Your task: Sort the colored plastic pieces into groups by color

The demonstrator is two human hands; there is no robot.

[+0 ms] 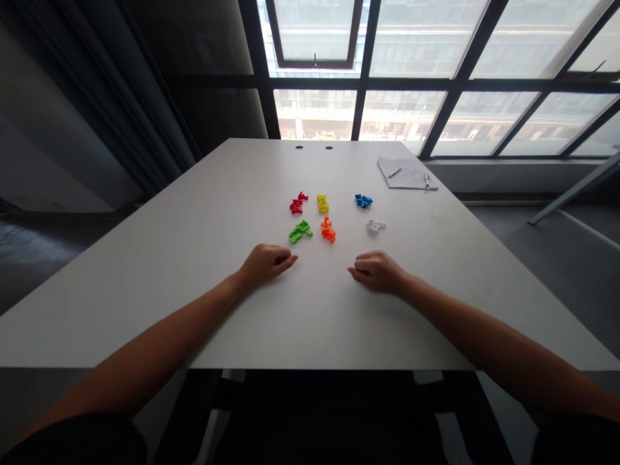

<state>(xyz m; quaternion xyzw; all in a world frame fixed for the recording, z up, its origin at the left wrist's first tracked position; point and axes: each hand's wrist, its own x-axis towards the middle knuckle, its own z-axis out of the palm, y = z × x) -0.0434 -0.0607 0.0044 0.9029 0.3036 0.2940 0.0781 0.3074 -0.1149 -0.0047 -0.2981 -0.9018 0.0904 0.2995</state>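
Observation:
Both my hands rest on a white table (203, 213), curled loosely with nothing in them. My left hand (266, 265) lies nearest a green plastic piece (300, 232), a few centimetres short of touching it. My right hand (376, 271) lies closest to an orange plastic piece (328, 230) and also touches nothing. Farther ahead, a red plastic piece (298, 205) and a yellow plastic piece (322, 204) stand side by side. A blue plastic piece (363, 201) lies to their right, with a white plastic piece (374, 226) below it. All these knobbly pieces lie apart.
A sheet of paper (405, 173) lies at the table's far right corner, with a pen (428, 183) at its edge and a small metal object on it. Two small holes mark the far edge. Large windows stand beyond the table.

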